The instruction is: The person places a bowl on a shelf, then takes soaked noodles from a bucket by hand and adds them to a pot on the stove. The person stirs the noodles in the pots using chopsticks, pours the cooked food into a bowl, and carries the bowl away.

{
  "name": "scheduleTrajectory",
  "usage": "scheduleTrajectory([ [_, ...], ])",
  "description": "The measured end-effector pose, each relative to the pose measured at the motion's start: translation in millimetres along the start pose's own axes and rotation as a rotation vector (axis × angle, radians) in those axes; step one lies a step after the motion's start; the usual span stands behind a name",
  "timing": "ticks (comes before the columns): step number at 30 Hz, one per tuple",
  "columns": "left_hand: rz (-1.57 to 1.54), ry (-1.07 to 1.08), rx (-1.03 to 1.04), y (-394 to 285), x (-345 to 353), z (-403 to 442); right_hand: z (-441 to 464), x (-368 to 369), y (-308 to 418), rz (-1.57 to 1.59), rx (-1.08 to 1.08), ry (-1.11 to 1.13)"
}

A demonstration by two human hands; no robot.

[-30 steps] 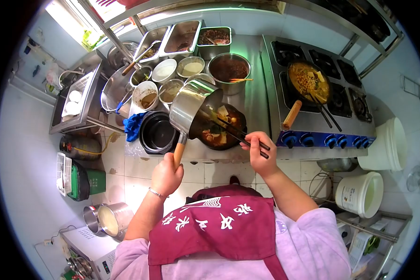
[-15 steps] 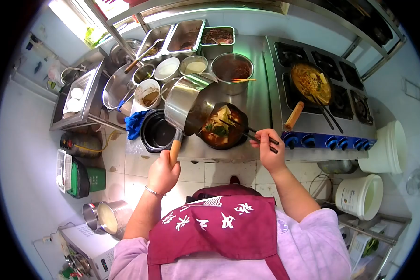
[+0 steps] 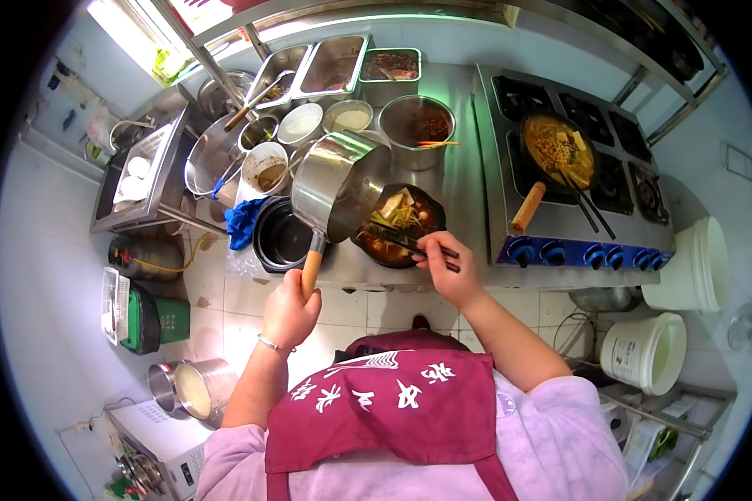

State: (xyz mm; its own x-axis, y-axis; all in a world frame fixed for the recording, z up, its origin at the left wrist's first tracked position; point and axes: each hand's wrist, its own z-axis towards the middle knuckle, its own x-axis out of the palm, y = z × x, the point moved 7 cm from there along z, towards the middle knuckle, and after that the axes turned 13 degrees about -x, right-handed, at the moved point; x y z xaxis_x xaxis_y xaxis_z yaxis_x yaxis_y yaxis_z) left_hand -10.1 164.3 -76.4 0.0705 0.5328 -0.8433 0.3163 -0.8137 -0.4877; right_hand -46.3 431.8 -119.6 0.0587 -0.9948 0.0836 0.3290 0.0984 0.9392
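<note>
My left hand (image 3: 292,310) is wrapped round the wooden handle of a steel saucepan (image 3: 327,179), which is tilted over the left edge of a black bowl (image 3: 430,205). Between the fingers of my right hand (image 3: 451,265) are dark chopsticks (image 3: 403,240), their tips down in the food. That bowl holds reddish broth with greens and pale pieces. Just left of it stands an empty black bowl (image 3: 281,238), partly behind the saucepan.
Steel trays (image 3: 335,67), small bowls (image 3: 299,123) and a steel pot (image 3: 416,132) stand farther back. A blue cloth (image 3: 241,223) lies at left. On the stove (image 3: 505,196) at right sits a pan of noodles (image 3: 557,150) with chopsticks.
My right hand has moved left and slightly down with the chopsticks, whose tips are now farther left in the bowl. The saucepan has shifted slightly left since the first frame. More greens show on top.
</note>
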Motion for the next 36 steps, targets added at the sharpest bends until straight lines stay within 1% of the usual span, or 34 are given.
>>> scheduleTrajectory([
  [2,0.002,-0.007,0.002,-1,-1,-1,1,3,-6,-0.01,-0.006,0.014],
  [4,0.018,0.0,-0.009,0,-1,-1,-2,-3,-4,-0.068,0.046,0.011],
  [8,-0.015,0.001,0.0,1,0,-2,-2,-27,36,-0.088,0.086,-0.013],
  [10,-0.027,0.009,-0.002,1,0,-2,1,-37,55,-0.065,-0.032,-0.098],
  [11,-0.026,0.011,0.001,1,2,-2,5,-33,60,-0.023,-0.063,-0.099],
  [14,-0.009,0.002,0.053,3,7,-1,19,-5,52,0.044,-0.106,-0.066],
  [15,-0.043,0.037,0.051,4,10,0,22,3,44,0.04,-0.126,-0.034],
  [17,-0.074,0.07,0.049,3,10,0,20,0,23,0.033,-0.112,-0.058],
  [18,-0.094,0.116,-0.002,3,11,-1,19,-2,17,0.026,-0.097,-0.076],
  [19,-0.115,0.16,-0.055,5,13,-1,16,-11,20,-0.017,-0.079,-0.129],
  [20,-0.117,0.158,-0.058,6,12,-1,12,-19,22,-0.016,-0.079,-0.125],
  [22,-0.102,0.176,-0.072,9,16,-1,6,-38,25,-0.008,-0.077,-0.192],
  [23,-0.102,0.179,-0.075,11,18,-1,9,-39,33,-0.013,-0.127,-0.212],
  [25,-0.071,0.066,0.069,5,14,-1,22,-32,27,-0.032,-0.148,-0.2],
  [26,-0.07,0.066,0.073,3,13,-2,26,-28,25,-0.05,-0.174,-0.185],
  [28,-0.034,0.09,0.043,1,10,-4,24,-26,21,-0.051,-0.151,-0.172],
  [30,-0.036,0.062,0.067,2,7,-3,5,-39,13,-0.005,-0.067,-0.225],
  [32,-0.041,0.042,0.083,2,8,-3,-2,-51,13,-0.028,-0.069,-0.224],
  [35,-0.045,0.04,0.087,2,8,-2,4,-60,4,0.094,-0.026,-0.356],
  [36,-0.052,0.079,0.042,2,9,-1,4,-57,-1,0.095,-0.031,-0.359],
])
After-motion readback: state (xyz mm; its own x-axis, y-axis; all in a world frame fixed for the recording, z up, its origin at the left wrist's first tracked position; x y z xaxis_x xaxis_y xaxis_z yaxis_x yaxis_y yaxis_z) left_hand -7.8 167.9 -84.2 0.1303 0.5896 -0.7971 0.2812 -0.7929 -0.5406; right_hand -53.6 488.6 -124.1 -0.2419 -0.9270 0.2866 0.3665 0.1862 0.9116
